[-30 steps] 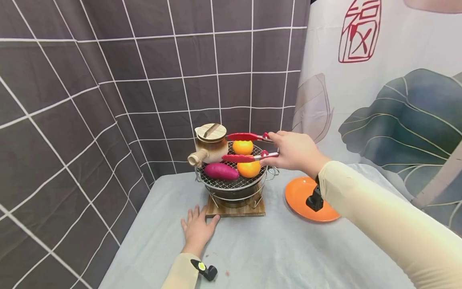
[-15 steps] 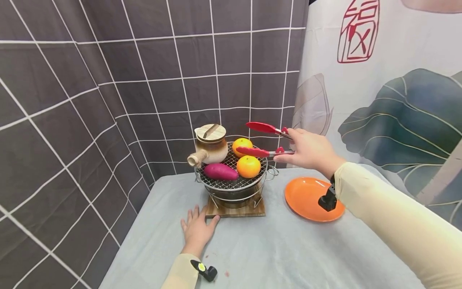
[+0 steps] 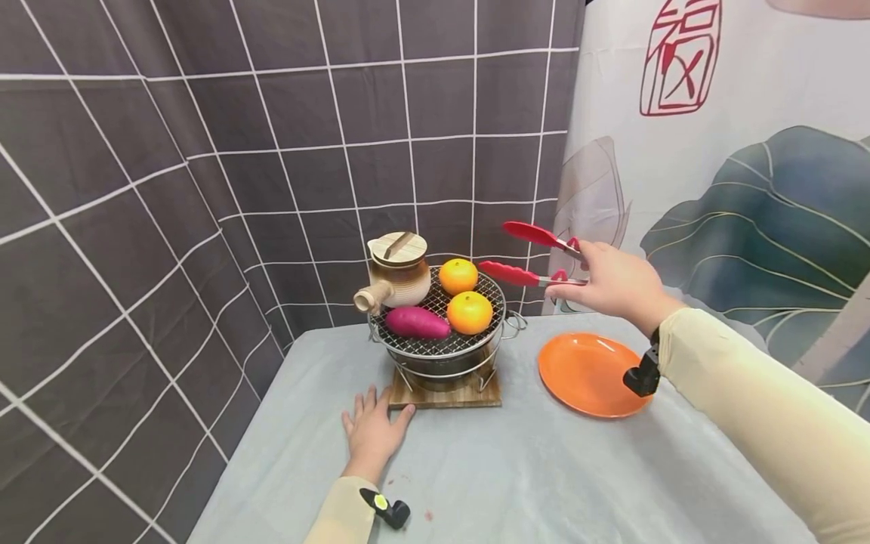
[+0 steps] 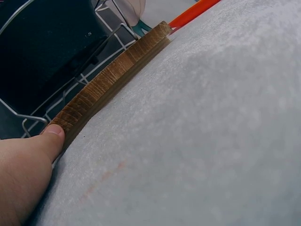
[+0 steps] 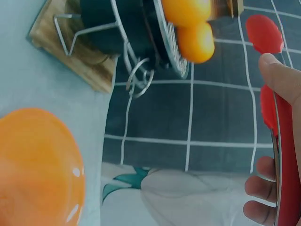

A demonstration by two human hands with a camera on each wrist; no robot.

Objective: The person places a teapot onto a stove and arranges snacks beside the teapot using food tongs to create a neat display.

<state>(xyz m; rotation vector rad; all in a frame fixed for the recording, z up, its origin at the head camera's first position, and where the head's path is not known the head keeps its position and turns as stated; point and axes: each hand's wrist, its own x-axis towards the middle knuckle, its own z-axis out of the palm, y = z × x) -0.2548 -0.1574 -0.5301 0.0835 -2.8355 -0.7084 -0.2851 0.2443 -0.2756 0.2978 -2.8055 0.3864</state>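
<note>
Red tongs [image 3: 537,255], arms spread and empty, are grasped at the handle end by the right hand [image 3: 615,285], held in the air beyond the grill [image 3: 438,344] and above the orange plate [image 3: 587,374]. The left hand [image 3: 372,432] lies flat, fingers relaxed, on the pale grey tablecloth [image 3: 516,483], thumb touching the wooden board [image 4: 113,77]. Grey tiled curtain [image 3: 204,151] behind.
</note>
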